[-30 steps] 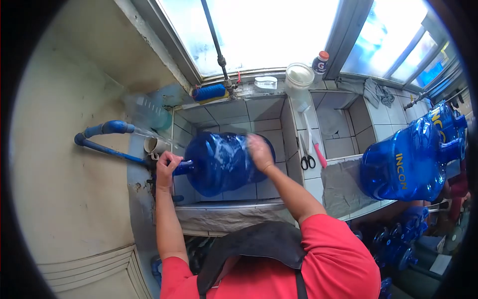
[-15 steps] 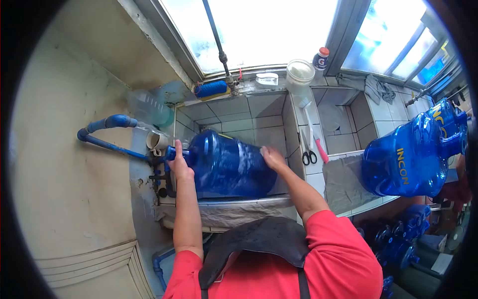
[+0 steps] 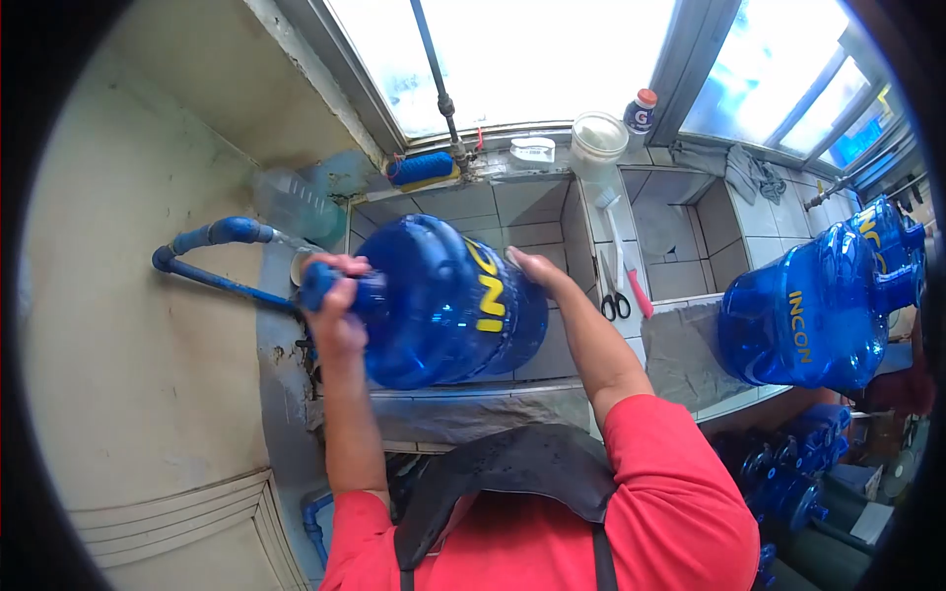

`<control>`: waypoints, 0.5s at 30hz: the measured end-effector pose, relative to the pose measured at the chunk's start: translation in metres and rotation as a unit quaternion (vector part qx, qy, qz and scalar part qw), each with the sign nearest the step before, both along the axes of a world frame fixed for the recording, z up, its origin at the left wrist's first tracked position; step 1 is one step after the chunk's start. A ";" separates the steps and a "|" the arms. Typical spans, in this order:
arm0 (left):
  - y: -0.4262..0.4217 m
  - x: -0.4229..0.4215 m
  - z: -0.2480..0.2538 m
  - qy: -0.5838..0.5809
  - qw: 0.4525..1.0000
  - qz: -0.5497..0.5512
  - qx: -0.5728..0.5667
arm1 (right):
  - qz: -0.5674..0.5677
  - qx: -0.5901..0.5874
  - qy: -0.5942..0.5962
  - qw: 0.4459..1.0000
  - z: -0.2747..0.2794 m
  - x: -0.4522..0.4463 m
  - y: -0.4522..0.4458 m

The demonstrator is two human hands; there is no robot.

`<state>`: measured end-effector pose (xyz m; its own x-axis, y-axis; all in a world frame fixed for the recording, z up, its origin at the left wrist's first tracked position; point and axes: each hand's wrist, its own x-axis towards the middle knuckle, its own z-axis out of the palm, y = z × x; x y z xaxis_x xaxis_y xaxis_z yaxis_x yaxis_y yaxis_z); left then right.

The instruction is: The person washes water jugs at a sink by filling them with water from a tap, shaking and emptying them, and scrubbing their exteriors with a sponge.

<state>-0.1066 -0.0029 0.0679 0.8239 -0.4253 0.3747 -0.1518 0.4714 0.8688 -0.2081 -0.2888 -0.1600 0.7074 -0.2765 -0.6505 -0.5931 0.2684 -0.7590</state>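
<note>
A large blue water jug point(image 3: 434, 305) with yellow lettering lies on its side over the tiled sink basin point(image 3: 537, 231), its neck pointing left. My left hand point(image 3: 340, 300) is wrapped round the neck, slightly smeared by motion. At the other end, my right hand point(image 3: 530, 268) grips the jug by its base, thumb on the upper side and the other fingers hidden behind it. Part of the basin is covered by the jug.
Scissors point(image 3: 616, 303), a white-handled brush point(image 3: 615, 231) and a pink-handled tool point(image 3: 640, 294) lie on the divider to the right. Two more blue jugs point(image 3: 788, 315) rest on the counter. A blue pipe point(image 3: 212, 236) juts from the left wall.
The jug has been lifted and rolled, so its yellow lettering now faces up. My left hand has closed round the neck, and my right hand has shifted slightly up along the base.
</note>
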 end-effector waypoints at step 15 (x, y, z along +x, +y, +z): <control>0.037 0.047 -0.009 0.072 0.991 -0.073 0.088 | -0.146 0.354 -0.024 0.923 -0.042 -0.030 -0.009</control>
<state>-0.0592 0.0339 0.0590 0.7887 -0.5915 0.1672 0.0377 0.3181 0.9473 -0.2385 -0.2977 -0.2020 0.7032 0.0225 -0.7107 -0.3868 0.8508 -0.3558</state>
